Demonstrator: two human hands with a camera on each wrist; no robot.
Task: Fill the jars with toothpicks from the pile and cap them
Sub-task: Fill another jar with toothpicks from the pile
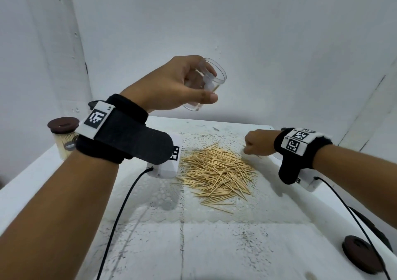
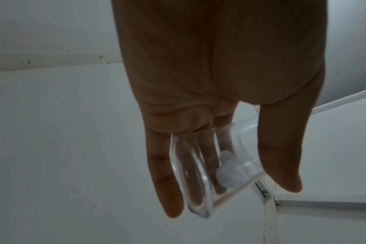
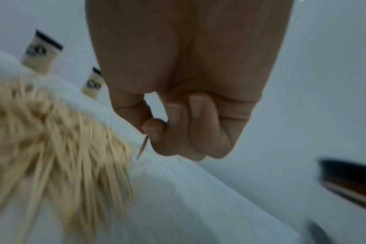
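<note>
A person's left hand (image 1: 171,86) holds an empty clear jar (image 1: 211,82) tilted above the worktop (image 1: 247,247), fingers curled round it. The right hand (image 1: 258,143), fingers curled, pinches a toothpick (image 3: 142,147) at the far right edge of the toothpick pile (image 1: 217,172). A filled, capped jar (image 1: 63,136) stands at the left edge; a brown lid (image 1: 359,254) lies at the near right corner.

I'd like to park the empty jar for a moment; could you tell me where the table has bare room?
Bare table lies between the lace mat's near edge and the loose brown lid. The mat's middle is crowded with the toothpick pile; the capped jar stands far left.
</note>
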